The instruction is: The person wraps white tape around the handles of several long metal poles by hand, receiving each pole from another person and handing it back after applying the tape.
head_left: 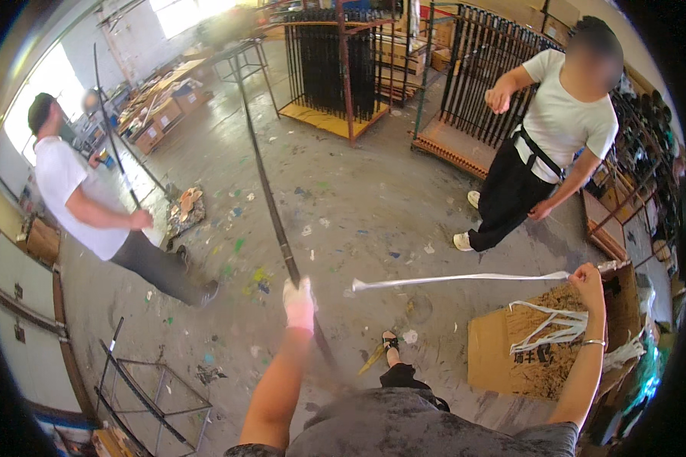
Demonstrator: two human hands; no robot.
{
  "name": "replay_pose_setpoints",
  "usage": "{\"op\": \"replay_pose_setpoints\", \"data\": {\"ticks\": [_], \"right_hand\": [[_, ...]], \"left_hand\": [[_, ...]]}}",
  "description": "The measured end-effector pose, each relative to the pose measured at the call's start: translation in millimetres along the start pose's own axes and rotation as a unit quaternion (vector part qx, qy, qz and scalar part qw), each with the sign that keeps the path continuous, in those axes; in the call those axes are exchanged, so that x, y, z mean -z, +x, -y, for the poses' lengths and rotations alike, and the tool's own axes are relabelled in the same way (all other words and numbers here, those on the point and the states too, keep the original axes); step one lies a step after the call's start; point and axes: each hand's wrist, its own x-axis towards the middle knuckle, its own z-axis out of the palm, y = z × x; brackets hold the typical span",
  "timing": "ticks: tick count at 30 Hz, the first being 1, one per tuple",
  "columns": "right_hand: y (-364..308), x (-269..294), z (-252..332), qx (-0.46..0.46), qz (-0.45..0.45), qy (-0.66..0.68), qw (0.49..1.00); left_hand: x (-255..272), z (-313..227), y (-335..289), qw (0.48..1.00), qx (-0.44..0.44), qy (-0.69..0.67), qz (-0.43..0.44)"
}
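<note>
My left hand [300, 305], in a white glove, is closed around a long dark pole [262, 167]. The pole leans away from me toward the far upper left, and its lower end runs down beside my body. Out to the right, the bare fingers of my right hand [587, 285] pinch one end of a long white strip [465, 279]. That strip stretches nearly level to the left, its loose end short of the pole. Below the right hand, more white strips [550, 326] lie over an open cardboard box [489, 356].
A person in a white shirt [91, 202] at left holds a dark pole. Another person [572, 114] stands at far right near a rack of dark poles [495, 65]. A second rack [331, 68] stands at the back. At lower left is a wire frame [156, 404]; coloured spots mark the floor.
</note>
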Motion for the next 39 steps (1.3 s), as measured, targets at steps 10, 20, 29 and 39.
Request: {"op": "replay_pose_setpoints", "data": {"ticks": [10,20,29,39], "right_hand": [[-83,53,-64,-0.218,-0.015,-0.301,0.928],[-86,42,-114,-0.304,0.012,-0.387,0.871],[-80,40,-132,-0.319,-0.003,-0.401,0.858],[-73,49,-141,-0.325,-0.051,-0.337,0.882]], "left_hand": [[-83,-18,16,0.924,0.187,-0.256,0.213],[-352,-87,48,0.833,0.328,-0.410,0.175],[-490,-71,83,0.850,0.235,-0.356,0.308],[-514,-139,64,0.809,0.319,-0.371,0.327]]}}
